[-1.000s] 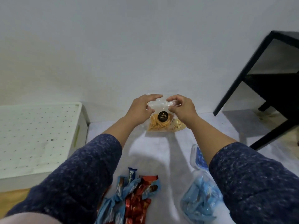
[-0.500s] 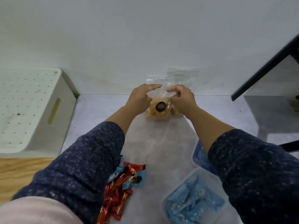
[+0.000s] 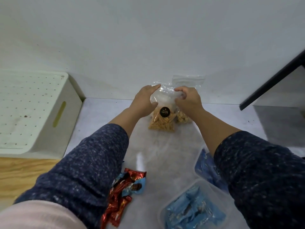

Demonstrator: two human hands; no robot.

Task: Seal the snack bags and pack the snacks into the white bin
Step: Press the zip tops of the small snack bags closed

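Two hands work one snack bag: past the white bin (image 3: 41,113) at far left, the left hand (image 3: 145,101) pinches its clear top edge, and the right hand (image 3: 188,100) is curled closed on the other side. The snack bag (image 3: 162,119) stands on the grey surface (image 3: 156,154) by the wall. It looks light, limp and slippery, its sticks brittle, so hold the empty upper film.

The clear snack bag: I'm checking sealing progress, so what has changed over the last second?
Both hands have slid apart along the top of the snack bag: the left hand now grips its left edge, the right hand its right. The camera tilted down. Bag, white bin and wrapped snacks stayed where they were.
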